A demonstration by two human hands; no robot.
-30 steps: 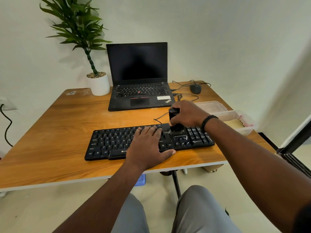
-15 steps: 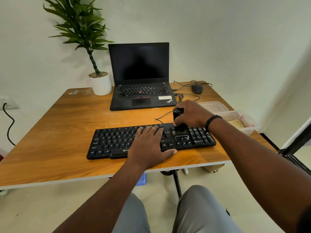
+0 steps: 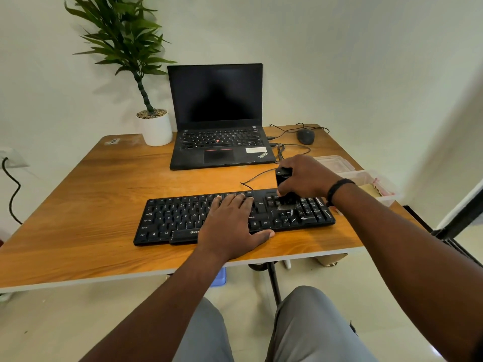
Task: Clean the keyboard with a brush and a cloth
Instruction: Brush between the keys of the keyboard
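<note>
On one keyboard (image 3: 183,220): two hands (right hand (image 3: 304,176) gripping one brush (image 3: 283,188)).

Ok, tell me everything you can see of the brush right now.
The brush is black and stubby, held upright in the right hand, whose fingers curl round its handle. Its bristles, blurred, press on the keys between the main block and number pad of the black keyboard. The left hand lies flat on the keyboard beside it, not touching the brush.

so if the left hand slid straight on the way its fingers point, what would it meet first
Probably the black cable lying on the table just behind the keyboard, then the laptop. The left hand lies flat, fingers pointing that way; depth is uncertain.
</note>
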